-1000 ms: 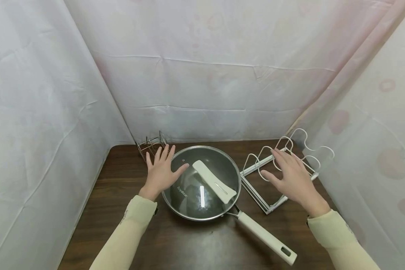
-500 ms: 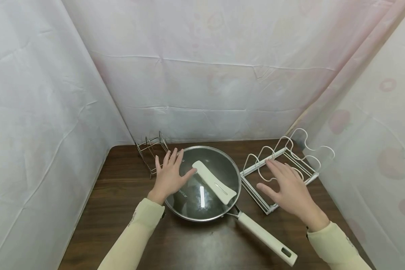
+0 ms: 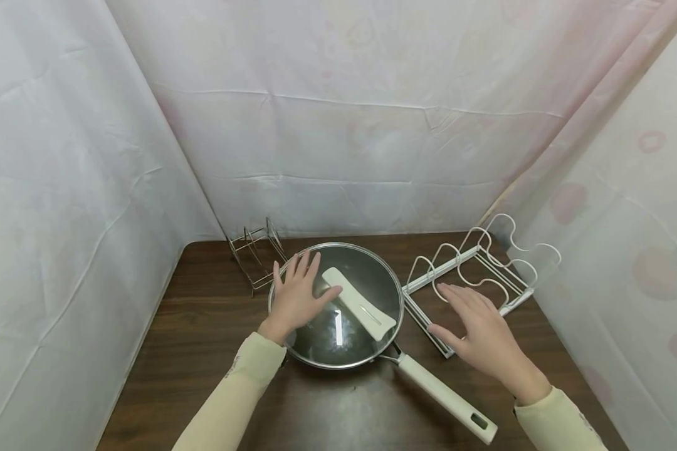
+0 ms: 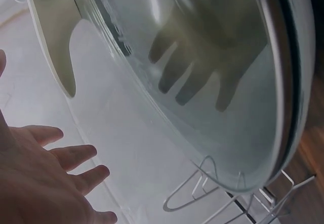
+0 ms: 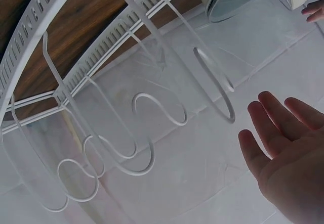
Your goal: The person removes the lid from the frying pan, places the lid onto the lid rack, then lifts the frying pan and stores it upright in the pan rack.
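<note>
A frying pan with a glass lid [image 3: 350, 351] rests on the brown table, its long cream handle [image 3: 446, 394] pointing to the near right. Across the lid runs a cream lid handle [image 3: 358, 304]. My left hand [image 3: 296, 302] hovers over the lid's left part with fingers spread, and the left wrist view shows a gap between the hand [image 4: 45, 173] and the glass. Over the near side of a white wire rack [image 3: 429, 329] my right hand [image 3: 485, 332] is held in the air, fingers extended. Neither hand holds anything.
A small metal wire rack [image 3: 254, 260] stands behind the pan on the left. Pale curtains [image 3: 338, 138] enclose the table [image 3: 203, 351] at the back and both sides. The white rack's wavy wires [image 5: 142, 168] rise from its slotted frame.
My left hand has moved right and slightly nearer, further over the lid. The right hand has drawn a little nearer and to the left. Pan and racks stay put.
</note>
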Available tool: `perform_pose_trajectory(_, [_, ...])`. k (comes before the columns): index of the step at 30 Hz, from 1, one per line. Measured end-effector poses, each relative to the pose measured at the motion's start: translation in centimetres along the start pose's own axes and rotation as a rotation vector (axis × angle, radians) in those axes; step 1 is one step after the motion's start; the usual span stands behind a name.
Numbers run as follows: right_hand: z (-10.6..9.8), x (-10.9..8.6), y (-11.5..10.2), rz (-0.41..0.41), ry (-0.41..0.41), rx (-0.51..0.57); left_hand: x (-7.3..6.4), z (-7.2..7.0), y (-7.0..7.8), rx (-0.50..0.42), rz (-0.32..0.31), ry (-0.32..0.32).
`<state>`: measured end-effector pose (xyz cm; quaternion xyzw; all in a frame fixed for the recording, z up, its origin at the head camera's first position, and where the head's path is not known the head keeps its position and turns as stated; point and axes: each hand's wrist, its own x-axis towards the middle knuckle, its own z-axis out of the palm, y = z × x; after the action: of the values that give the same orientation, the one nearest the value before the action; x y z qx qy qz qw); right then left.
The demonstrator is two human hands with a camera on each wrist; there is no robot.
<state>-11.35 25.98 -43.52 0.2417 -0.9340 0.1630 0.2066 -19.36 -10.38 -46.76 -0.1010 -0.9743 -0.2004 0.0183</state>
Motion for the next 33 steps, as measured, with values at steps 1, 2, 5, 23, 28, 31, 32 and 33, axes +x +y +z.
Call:
perform_pose_trajectory(1, [0.1, -0.1, -0.1, -0.006, 0.001, 0.003, 0.0, 0.1, 0.1, 0.003, 0.004, -0.002])
perform_pose_trajectory(2, [0.2, -0.3, -0.2, -0.01, 0.001, 0.004, -0.1, 0.2, 0.2, 0.001, 0.009, -0.003])
perform_pose_trajectory(5, [0.6, -0.8, -0.5, -0.011, -0.006, 0.016, -0.1, 0.4, 0.6, 0.0, 0.017, -0.019])
perform_pose_trajectory(23, [2.4, -2.7, -1.4, 0.046, -0.109, 0.047, -0.5, 1.8, 2.3, 0.013, 0.04, -0.015])
perform_pose_trajectory(28, [3.1, -3.5, -1.4, 0.083, -0.156, 0.071, -0.6, 2.1, 2.6, 0.027, 0.044, -0.016])
perform_pose_trajectory(31, [3.4, -3.9, -1.5, 0.114, -0.189, 0.086, -0.7, 2.3, 2.6, 0.032, 0.047, -0.015])
perform_pose_trajectory(32, [3.5, -4.0, -1.6, 0.123, -0.2, 0.09, -0.7, 2.4, 2.6, 0.033, 0.049, -0.011])
perform_pose_trajectory(33, [3.6, -4.2, -1.6, 0.13, -0.21, 0.092, -0.7, 2.4, 2.6, 0.032, 0.05, -0.006])
